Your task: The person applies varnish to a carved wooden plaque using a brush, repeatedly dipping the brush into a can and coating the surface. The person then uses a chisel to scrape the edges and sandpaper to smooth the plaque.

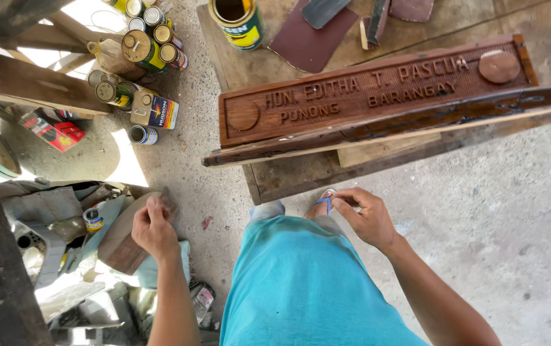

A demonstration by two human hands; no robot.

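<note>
A long carved wooden sign (378,96), dark stained with raised letters and a round knob at each end, lies across a wooden board (301,173) on the concrete floor ahead of me. My left hand (155,227) grips the edge of a brown sheet of sandpaper (121,243) lying on a heap of rags at the lower left. My right hand (368,214) hovers near my foot in a blue sandal (322,204), fingers curled; whether it holds something small I cannot tell. My teal shirt fills the bottom centre.
Several paint and varnish cans (141,51) cluster at the upper left beside wooden planks. An open can (237,22) and dark red sandpaper sheets (310,41) lie beyond the sign. A small can (93,220), rags and clutter sit at the lower left.
</note>
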